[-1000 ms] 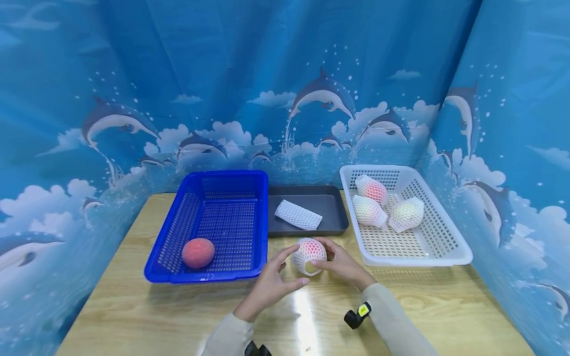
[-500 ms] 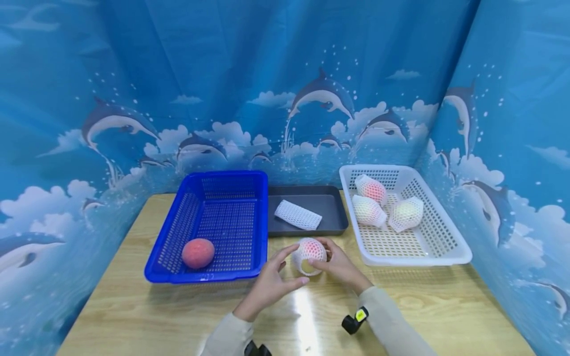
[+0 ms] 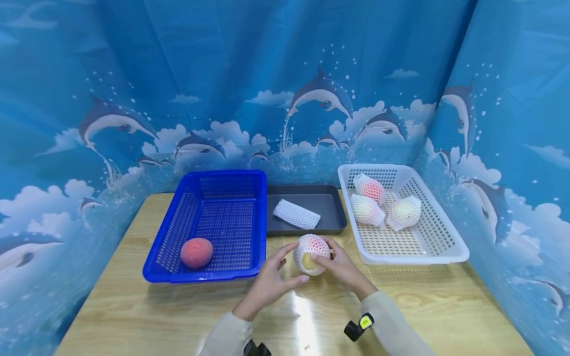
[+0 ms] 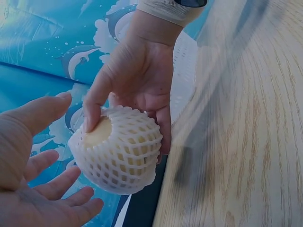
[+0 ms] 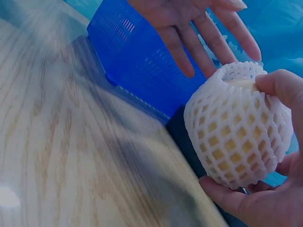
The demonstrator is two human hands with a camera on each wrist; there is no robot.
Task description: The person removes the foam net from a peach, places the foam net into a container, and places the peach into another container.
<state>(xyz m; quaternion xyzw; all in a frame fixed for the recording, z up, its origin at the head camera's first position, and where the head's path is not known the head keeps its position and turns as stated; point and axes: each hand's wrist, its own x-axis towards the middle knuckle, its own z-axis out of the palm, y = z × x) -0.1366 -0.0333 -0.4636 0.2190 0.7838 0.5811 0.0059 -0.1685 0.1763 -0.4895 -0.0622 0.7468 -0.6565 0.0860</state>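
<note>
A yellow and pink peach (image 3: 310, 260) in a white foam net is held above the table in front of the dark tray. My right hand (image 3: 345, 269) grips it from the right; in the right wrist view its thumb presses by the net's opening and its fingers support the underside. Bare yellow skin shows through that opening in the left wrist view. My left hand (image 3: 270, 284) is spread just to the left of the peach, fingers extended. In the left wrist view the left fingers (image 4: 59, 182) stand close to the net; whether a fingertip touches it, I cannot tell.
A blue basket (image 3: 153, 262) at the left holds one bare reddish peach (image 3: 197, 252). An empty foam net (image 3: 297, 214) lies in the dark tray (image 3: 331, 202) at the middle back. The white basket (image 3: 458, 253) at the right contains three netted fruits (image 3: 404, 213).
The netted peach has turned slightly in my right hand, so more yellow skin shows at the net's opening. My left hand has stayed nearly still.
</note>
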